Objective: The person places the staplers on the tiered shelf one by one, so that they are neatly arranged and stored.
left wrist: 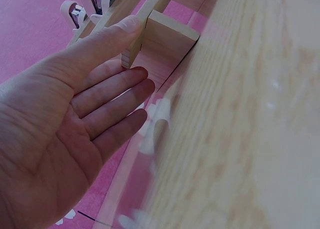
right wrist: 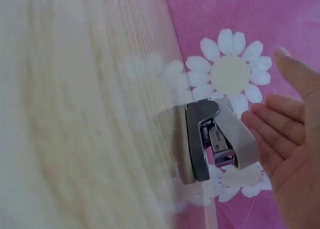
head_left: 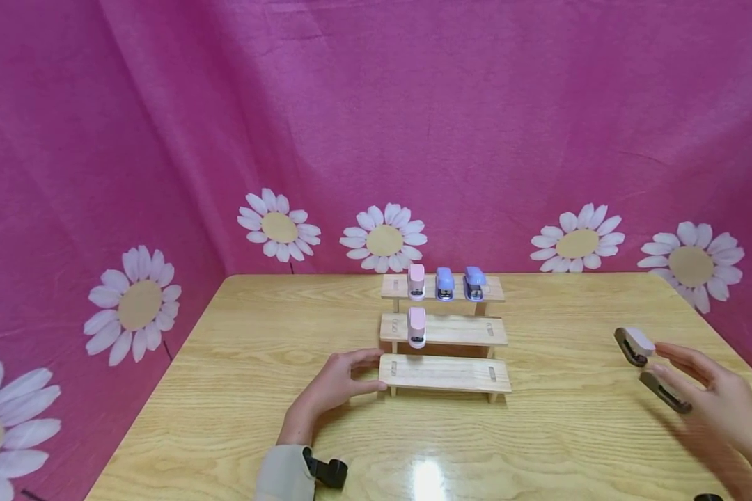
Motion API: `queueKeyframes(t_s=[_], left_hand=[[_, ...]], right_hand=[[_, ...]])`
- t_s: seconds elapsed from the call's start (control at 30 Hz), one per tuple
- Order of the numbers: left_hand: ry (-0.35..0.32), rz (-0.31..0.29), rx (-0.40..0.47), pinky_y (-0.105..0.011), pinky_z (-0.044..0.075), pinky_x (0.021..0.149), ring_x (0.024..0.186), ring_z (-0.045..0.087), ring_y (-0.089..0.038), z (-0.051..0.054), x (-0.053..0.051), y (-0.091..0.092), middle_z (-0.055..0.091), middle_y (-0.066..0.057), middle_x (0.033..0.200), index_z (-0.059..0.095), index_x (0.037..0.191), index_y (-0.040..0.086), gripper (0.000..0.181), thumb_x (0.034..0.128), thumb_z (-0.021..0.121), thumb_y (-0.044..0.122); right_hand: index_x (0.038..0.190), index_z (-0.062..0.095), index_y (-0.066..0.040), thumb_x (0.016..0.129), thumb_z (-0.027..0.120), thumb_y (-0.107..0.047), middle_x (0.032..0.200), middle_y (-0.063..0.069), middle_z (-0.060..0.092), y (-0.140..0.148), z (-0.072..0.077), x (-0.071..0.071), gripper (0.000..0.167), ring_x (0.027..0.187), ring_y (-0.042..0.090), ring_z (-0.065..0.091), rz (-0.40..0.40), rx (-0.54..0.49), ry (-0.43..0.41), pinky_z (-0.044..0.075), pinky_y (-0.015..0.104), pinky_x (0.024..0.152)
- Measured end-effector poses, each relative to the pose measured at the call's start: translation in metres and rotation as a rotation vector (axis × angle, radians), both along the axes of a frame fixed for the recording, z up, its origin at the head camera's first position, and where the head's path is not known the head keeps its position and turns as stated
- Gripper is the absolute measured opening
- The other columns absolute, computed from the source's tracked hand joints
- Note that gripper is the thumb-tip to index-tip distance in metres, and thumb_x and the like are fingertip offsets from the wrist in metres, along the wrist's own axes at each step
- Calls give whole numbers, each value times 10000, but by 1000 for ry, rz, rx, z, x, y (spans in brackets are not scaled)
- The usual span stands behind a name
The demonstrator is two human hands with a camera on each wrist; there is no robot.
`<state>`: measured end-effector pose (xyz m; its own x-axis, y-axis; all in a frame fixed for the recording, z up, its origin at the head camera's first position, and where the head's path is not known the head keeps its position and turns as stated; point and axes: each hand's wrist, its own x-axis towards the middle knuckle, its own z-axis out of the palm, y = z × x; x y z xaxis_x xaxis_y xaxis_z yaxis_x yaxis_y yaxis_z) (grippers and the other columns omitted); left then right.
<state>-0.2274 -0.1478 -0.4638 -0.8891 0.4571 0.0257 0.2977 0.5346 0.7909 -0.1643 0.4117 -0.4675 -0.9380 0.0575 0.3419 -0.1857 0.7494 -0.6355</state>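
At the left end of a three-tier wooden stand (head_left: 445, 372), my left hand (head_left: 336, 381) holds the lowest tier, its thumb at the front edge and a finger at the back. In the left wrist view the other fingers extend loosely. My right hand (head_left: 717, 400) is on the right, thumb spread from the fingers, beside a stapler (head_left: 633, 346) with a pale top and dark base. The right wrist view has this stapler (right wrist: 199, 141) standing on the table, the fingers close to its pale lever. A second dark stapler (head_left: 664, 392) lies under the right thumb, partly hidden.
A pink stapler (head_left: 416, 282) and two blue-purple staplers (head_left: 444, 284) (head_left: 474, 283) stand on the top tier. Another pink stapler (head_left: 416, 327) stands on the middle tier. A pink flowered cloth (head_left: 476, 139) borders the wooden table (head_left: 276, 327) behind and at the sides.
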Motion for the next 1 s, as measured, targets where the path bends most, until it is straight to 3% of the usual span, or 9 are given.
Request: queueKeyframes(t_s=[0.1, 0.4, 0.47, 0.6, 0.63, 0.7, 0.77, 0.83, 1.0], left_hand=[[2, 0, 0, -490, 408, 1139, 1277, 586, -265, 0, 0, -1, 628, -102, 1353, 563, 1378, 103, 624, 841, 761, 351], [-2, 0, 1, -499, 405, 1139, 1286, 579, -265, 0, 0, 0, 624, -102, 1358, 556, 1385, 103, 631, 844, 757, 358], [-3, -1, 0, -498, 405, 1139, 1288, 577, -264, 0, 0, 0, 623, -101, 1360, 557, 1384, 103, 629, 844, 757, 358], [-5, -1, 1, -500, 404, 1140, 1293, 572, -267, 0, 0, 0, 624, -99, 1359, 558, 1384, 102, 628, 846, 756, 357], [-4, -1, 1, -500, 403, 1141, 1295, 570, -268, 0, 0, 0, 624, -99, 1358, 558, 1383, 101, 628, 846, 756, 357], [-2, 0, -1, -499, 402, 1142, 1300, 566, -266, 0, 0, 1, 625, -95, 1359, 559, 1383, 104, 628, 845, 757, 360], [-3, 0, -3, -498, 400, 1145, 1306, 561, -264, 0, 0, 1, 619, -89, 1367, 558, 1385, 108, 631, 844, 757, 365], [-7, 1, -4, -497, 398, 1147, 1315, 553, -263, 0, 0, 1, 611, -83, 1378, 555, 1388, 113, 634, 844, 755, 371], [-10, 1, -3, -499, 397, 1147, 1320, 548, -267, -1, -1, 1, 605, -84, 1386, 551, 1392, 115, 636, 847, 751, 375]], right_hand=[[1387, 543, -116, 938, 669, -243, 1144, -484, 411, 6, -5, 1, 483, 940, -374, 325, -27, -2, 3, 360, -70, 674], [1257, 544, 126, 907, 707, -192, 1031, -517, 386, 12, -13, 8, 501, 894, -374, 376, -30, 44, 14, 390, -71, 655], [1254, 548, 121, 910, 704, -213, 1050, -361, 583, 11, -12, 10, 504, 841, -358, 365, -49, 83, -15, 375, -53, 612], [1264, 548, 97, 905, 710, -258, 988, -339, 569, 10, -10, 13, 530, 796, -321, 354, -80, 127, -70, 359, -37, 576], [1271, 544, 96, 907, 709, -267, 994, -239, 626, 10, -10, 15, 539, 790, -309, 351, -84, 134, -83, 356, -34, 568], [1268, 544, 95, 899, 718, -273, 980, -305, 578, 9, -10, 16, 549, 789, -309, 360, -88, 139, -90, 361, -43, 577], [1279, 530, 103, 908, 707, -272, 1052, -21, 709, 6, -10, 19, 557, 786, -308, 364, -83, 137, -110, 367, -44, 574], [1282, 523, 111, 913, 701, -271, 1120, 312, 655, 2, -9, 20, 560, 779, -302, 370, -81, 141, -125, 367, -44, 569], [1251, 522, 137, 909, 707, -245, 1175, 459, 548, -5, -10, 23, 545, 773, -303, 376, -68, 158, -112, 375, -56, 564]])
